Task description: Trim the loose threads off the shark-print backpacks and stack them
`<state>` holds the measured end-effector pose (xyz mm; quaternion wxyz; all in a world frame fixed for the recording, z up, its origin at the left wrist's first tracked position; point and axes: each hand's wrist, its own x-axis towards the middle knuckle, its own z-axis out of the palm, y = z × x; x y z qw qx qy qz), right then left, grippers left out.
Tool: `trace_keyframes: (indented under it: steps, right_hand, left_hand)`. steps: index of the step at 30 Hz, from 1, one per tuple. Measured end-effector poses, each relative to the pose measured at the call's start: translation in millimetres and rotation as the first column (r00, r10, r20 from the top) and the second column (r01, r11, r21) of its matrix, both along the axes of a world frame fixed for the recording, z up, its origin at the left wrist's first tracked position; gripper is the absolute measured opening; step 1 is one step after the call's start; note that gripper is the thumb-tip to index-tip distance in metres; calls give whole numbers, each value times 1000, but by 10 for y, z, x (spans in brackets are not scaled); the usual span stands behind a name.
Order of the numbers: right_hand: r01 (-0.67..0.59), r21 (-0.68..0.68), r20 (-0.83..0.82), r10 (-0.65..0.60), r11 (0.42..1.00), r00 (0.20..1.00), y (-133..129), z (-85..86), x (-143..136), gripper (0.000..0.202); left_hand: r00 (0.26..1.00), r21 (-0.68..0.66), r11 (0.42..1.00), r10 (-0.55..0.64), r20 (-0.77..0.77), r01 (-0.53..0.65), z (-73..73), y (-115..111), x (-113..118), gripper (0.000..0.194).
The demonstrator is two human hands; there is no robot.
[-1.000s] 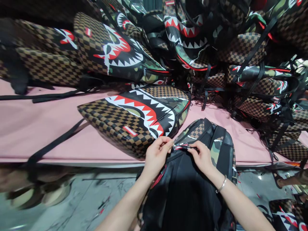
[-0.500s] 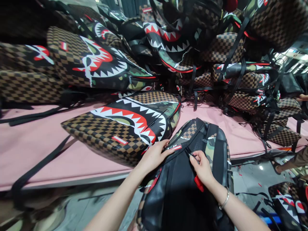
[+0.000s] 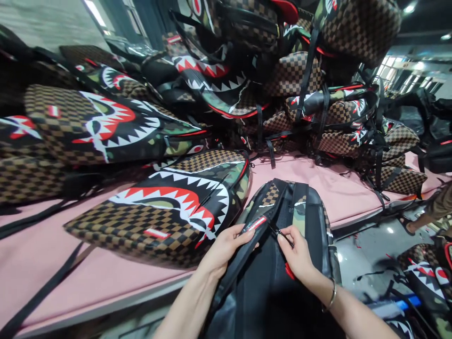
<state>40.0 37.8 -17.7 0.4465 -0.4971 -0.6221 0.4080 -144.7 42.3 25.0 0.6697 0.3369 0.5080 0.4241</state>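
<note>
A black backpack [image 3: 261, 292] with camouflage and checkered patches stands upright in front of me, its back panel and straps towards me. My left hand [image 3: 226, 247] is closed on the left shoulder strap [image 3: 256, 228], thumb on top beside a red and white label. Pinched in my right hand [image 3: 294, 249] is a small black tool [image 3: 284, 237], perhaps small scissors, its tip close to the strap. Something red shows under the right palm. A checkered backpack with a shark-mouth print [image 3: 165, 207] lies just left of my hands.
Piled backpacks [image 3: 123, 125] line the back of the pink-covered table [image 3: 155, 287], with more stacked at the right [image 3: 346, 141]. Straps hang over the table's front edge. Further bags [image 3: 423, 278] lie low at the right, near a person's foot [image 3: 407, 225].
My left hand has lifted the strap away from the back panel, its fingers now underneath. The right hand still holds the black tool near it. The view has shifted right and up.
</note>
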Motion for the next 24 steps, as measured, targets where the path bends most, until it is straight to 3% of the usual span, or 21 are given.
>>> trace_keyframes:
  steps: [10, 19, 24]
  right_hand:
    - [-24, 103, 188, 4, 994, 982, 37, 77, 128, 19]
    - [-52, 80, 121, 42, 995, 992, 126, 43, 154, 15]
    - [-54, 0, -97, 54, 999, 994, 261, 35, 193, 18]
  left_hand:
    - [991, 118, 985, 128, -26, -124, -139, -77, 274, 38]
    - [980, 193, 974, 144, -140, -116, -235, -58, 272, 38]
    - [981, 144, 986, 111, -160, -88, -142, -70, 241, 42]
